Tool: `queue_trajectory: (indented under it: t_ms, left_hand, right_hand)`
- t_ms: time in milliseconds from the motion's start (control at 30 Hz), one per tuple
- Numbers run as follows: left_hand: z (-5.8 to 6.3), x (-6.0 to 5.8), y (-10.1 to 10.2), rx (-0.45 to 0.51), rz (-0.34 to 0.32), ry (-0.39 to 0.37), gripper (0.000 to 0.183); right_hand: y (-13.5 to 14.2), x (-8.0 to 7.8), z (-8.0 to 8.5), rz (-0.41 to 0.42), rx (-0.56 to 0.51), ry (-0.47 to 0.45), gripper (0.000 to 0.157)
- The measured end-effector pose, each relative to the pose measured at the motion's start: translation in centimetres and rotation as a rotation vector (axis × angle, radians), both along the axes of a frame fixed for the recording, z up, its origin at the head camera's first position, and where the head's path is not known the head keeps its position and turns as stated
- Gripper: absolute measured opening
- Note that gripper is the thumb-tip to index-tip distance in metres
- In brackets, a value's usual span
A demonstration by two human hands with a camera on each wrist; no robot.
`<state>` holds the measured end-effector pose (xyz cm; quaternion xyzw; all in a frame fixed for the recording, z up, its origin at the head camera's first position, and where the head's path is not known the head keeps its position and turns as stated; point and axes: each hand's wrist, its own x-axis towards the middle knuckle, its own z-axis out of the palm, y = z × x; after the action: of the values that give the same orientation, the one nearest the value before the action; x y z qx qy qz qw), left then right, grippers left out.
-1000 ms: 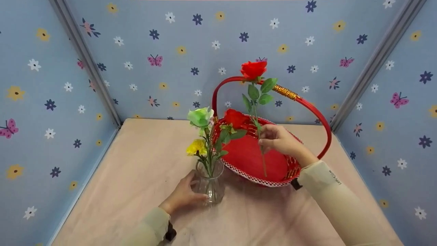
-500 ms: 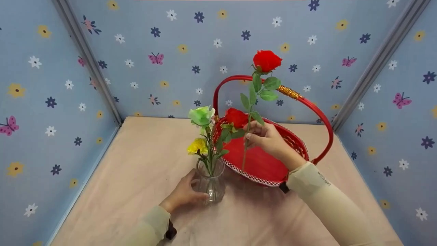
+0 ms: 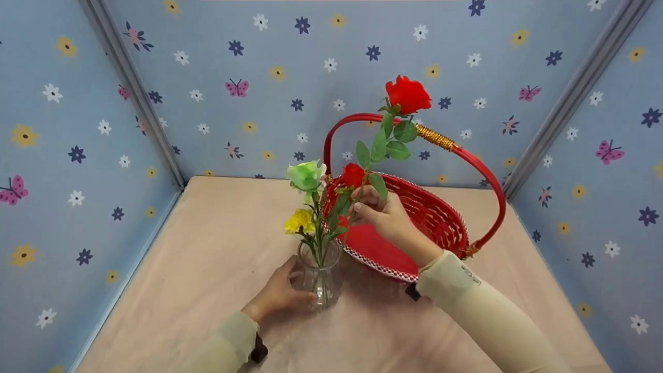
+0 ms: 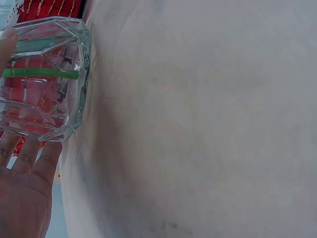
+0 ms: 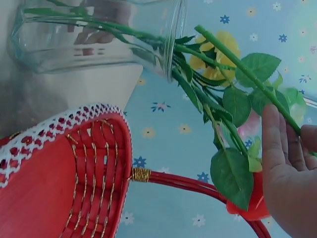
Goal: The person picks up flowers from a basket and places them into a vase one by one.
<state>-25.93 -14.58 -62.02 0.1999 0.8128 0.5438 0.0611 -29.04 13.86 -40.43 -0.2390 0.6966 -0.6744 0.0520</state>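
Note:
My left hand (image 3: 279, 294) grips the clear glass vase (image 3: 325, 287) low on its side; in the left wrist view the thumb and fingers lie on opposite faces of the vase (image 4: 74, 106). In it stand a pale green rose (image 3: 305, 176), a yellow flower (image 3: 299, 221) and a red rose (image 3: 353, 175). My right hand (image 3: 386, 217) pinches the stem of another red rose (image 3: 408, 95), tilted with its bloom up and to the right. In the right wrist view the cut end of that green stem (image 5: 237, 64) is outside the vase, near the mouth.
A red woven basket (image 3: 443, 223) with a tall arched handle (image 3: 479, 171) stands right behind the vase, its white-trimmed rim close to the glass. A pale cloth (image 3: 207, 248) covers the table. Patterned blue walls (image 3: 207, 77) enclose the back and sides.
The right hand has carried the held red rose left from over the basket toward the vase, and its stem now tilts more. The left hand and vase have stayed in place.

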Motion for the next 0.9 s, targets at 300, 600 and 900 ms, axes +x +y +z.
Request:
queue_trajectory:
  t_ms: [300,600,900]
  left_hand:
    - [-0.1,0.0,0.0,0.018,-0.016,0.057,0.082]
    - [-0.2,-0.1,0.1,0.018,-0.009,0.058,0.073]
    - [-0.1,0.0,0.0,0.007,-0.002,0.040,0.080]
  right_hand:
    - [-2.0,0.0,-1.2,-0.064,0.013,0.027,0.022]
    - [-3.4,0.3,-1.9,-0.138,-0.054,0.062,0.029]
    - [-4.2,0.6,-3.5,-0.154,-0.017,0.154,0.032]
